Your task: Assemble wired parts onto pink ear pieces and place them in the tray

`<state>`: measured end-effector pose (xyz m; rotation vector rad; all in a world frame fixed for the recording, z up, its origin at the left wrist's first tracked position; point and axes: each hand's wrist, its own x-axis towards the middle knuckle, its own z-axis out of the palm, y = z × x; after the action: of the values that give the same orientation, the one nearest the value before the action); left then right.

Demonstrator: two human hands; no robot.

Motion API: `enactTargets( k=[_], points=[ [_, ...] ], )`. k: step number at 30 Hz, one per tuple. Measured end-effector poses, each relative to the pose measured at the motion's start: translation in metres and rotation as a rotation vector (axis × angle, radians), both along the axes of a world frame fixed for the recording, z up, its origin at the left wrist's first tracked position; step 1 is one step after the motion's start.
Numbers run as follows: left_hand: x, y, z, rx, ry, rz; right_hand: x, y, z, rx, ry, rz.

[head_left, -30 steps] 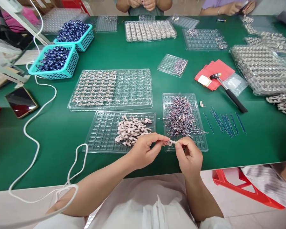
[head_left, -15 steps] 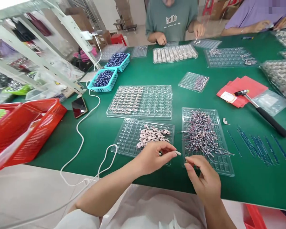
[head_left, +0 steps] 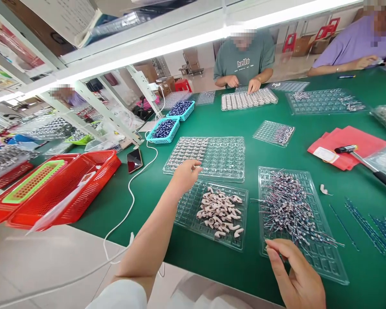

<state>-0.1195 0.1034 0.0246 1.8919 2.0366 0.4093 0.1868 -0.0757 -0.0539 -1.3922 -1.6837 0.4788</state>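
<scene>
My left hand [head_left: 188,175] reaches over the near edge of a clear compartment tray [head_left: 227,159], its fingers closed together; whatever they pinch is hidden. Small pale round-ended parts fill the left half of that tray. Below it, a second clear tray [head_left: 188,206] carries a heap of pale, curved, hollow shells [head_left: 220,210]. My right hand [head_left: 297,272] has thumb and forefinger pinched at the near left corner of a third clear tray [head_left: 333,268]; anything between the tips is too small to make out. On that tray lies a tangled pile of thin-wired small components [head_left: 287,206].
One loose shell [head_left: 323,189] and blue strips [head_left: 366,227] lie at right, near a black-handled hammer-like tool [head_left: 362,161] on red sheets [head_left: 337,139]. Left are a phone [head_left: 134,161], white cable [head_left: 131,189], red baskets [head_left: 99,171] and blue baskets [head_left: 164,131]. Two people sit opposite.
My left hand has moved forward and left from beside the shells to the half-filled tray. My right hand stays pinched near the wired pile. The view has tilted up, showing a shelf.
</scene>
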Motion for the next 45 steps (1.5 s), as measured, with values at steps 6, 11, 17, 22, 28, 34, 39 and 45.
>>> enactTargets(
  k=[6,11,17,22,28,34,39,45],
  points=[
    [-0.029,0.059,-0.025,-0.095,0.156,0.113,0.000,0.004,-0.004,0.046,0.025,0.027],
    [-0.027,0.060,-0.032,-0.149,0.250,0.141,-0.007,0.003,-0.001,0.103,0.117,0.021],
    [-0.027,0.061,-0.037,-0.157,0.301,0.140,0.013,-0.004,0.010,0.105,0.154,-0.142],
    [-0.018,0.045,-0.026,-0.028,0.316,0.115,0.043,0.001,0.021,0.003,-0.015,-0.275],
    [0.016,0.000,0.002,0.157,0.111,0.066,0.051,0.020,0.016,-0.049,-0.303,-0.169],
    [0.081,-0.076,0.010,-0.125,-0.527,-0.276,0.042,0.044,0.015,-0.101,-0.542,-0.079],
    [0.118,-0.102,-0.003,-0.494,-1.058,-0.364,0.039,0.053,0.011,-0.131,-0.596,-0.065],
    [0.135,-0.098,-0.031,-0.711,-1.155,-0.340,0.041,0.044,0.015,-0.136,-0.410,-0.142]
  ],
)
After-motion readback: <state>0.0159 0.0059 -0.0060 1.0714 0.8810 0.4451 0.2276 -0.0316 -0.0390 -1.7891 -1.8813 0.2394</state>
